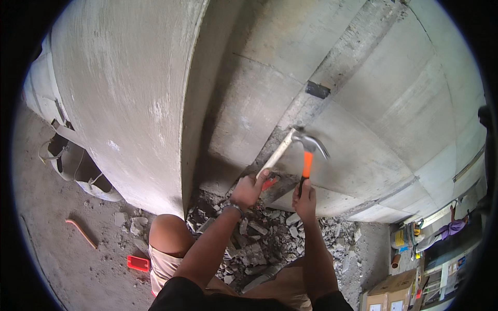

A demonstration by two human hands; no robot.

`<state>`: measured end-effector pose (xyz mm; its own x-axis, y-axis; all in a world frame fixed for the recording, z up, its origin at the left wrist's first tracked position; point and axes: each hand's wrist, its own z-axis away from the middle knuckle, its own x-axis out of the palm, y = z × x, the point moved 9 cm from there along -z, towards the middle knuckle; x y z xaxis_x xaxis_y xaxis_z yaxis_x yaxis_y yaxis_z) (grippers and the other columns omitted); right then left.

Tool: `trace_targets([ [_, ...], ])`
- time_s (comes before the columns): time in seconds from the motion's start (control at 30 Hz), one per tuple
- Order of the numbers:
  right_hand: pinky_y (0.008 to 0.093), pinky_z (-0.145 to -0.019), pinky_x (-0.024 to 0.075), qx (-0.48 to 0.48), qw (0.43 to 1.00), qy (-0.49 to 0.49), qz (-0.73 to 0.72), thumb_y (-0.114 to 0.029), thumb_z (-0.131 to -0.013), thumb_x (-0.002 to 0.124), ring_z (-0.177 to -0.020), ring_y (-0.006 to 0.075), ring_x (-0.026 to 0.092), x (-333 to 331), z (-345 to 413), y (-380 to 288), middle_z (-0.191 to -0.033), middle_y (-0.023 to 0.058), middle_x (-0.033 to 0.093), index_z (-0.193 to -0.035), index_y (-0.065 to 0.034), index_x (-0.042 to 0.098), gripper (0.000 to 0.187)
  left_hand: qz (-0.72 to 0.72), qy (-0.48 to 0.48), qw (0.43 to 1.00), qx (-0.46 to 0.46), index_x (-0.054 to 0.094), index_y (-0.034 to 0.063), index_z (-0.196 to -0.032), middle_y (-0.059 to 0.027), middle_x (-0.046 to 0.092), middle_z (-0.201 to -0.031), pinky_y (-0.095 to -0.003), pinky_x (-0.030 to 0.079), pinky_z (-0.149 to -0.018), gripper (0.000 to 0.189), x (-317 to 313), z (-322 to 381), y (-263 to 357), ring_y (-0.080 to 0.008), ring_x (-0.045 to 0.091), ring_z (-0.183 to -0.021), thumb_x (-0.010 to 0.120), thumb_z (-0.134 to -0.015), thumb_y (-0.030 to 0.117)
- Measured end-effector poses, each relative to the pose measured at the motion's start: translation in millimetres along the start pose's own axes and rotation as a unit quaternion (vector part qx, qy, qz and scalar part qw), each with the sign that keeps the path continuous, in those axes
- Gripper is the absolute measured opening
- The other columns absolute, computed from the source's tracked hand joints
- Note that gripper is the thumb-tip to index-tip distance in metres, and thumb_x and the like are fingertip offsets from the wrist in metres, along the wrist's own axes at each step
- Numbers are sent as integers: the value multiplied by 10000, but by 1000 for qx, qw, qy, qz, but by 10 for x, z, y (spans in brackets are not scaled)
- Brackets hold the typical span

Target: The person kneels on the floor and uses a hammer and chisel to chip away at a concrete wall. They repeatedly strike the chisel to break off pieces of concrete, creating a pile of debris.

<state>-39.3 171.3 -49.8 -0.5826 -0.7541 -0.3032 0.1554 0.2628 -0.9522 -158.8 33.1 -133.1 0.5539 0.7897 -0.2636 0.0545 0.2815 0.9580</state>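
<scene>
My left hand (246, 191) is closed around a tool with a pale, wood-like handle (277, 153). That tool's far end meets the rough strip (297, 110) cut diagonally in the concrete wall; its tip is hard to make out. In my right hand (305, 200) is a claw hammer (307, 155) with an orange and black grip. The hammer's head overlaps the far end of the pale tool, and whether they touch is unclear. Beside my left fingers, low on the wall, shows a small red object (269, 183). A black patch (318, 89) crosses the strip higher up.
Broken concrete rubble (253, 248) covers the floor between my knees. A concrete pillar (136, 97) rises at left. A red case (138, 263), a bent pipe (81, 233) and torn sacks (83, 171) lie left. Cardboard boxes (391, 289) and a person (451, 229) are at right.
</scene>
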Motion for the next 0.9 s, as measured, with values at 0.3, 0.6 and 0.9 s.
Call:
trace_targets([
  [0.3,262,-468,324,-556,804,0,-213,-416,-840,565,-513,143,416,-504,724,-867,-646,11,448,-821,-96,440,343,49,22,998,43,624,-23,-1047,-304,625,-850,-489,455,-803,780,-49,67,101,-462,595,-918,312,-902,677],
  [0.6,273,-462,351,-146,955,-49,-252,-419,-959,495,-554,125,453,-226,191,-446,-665,31,453,-828,-43,472,399,15,50,998,32,611,-56,-997,-234,590,-706,-431,457,-694,730,-32,89,92,-352,600,-709,354,-929,624],
  [0.9,223,-455,307,-192,980,15,-56,-323,-898,618,-489,93,388,-36,36,-471,-612,-7,427,-857,-51,488,304,-1,32,999,15,636,-34,-963,-304,619,-817,-519,448,-772,820,-16,161,191,-484,588,-906,277,-893,700],
])
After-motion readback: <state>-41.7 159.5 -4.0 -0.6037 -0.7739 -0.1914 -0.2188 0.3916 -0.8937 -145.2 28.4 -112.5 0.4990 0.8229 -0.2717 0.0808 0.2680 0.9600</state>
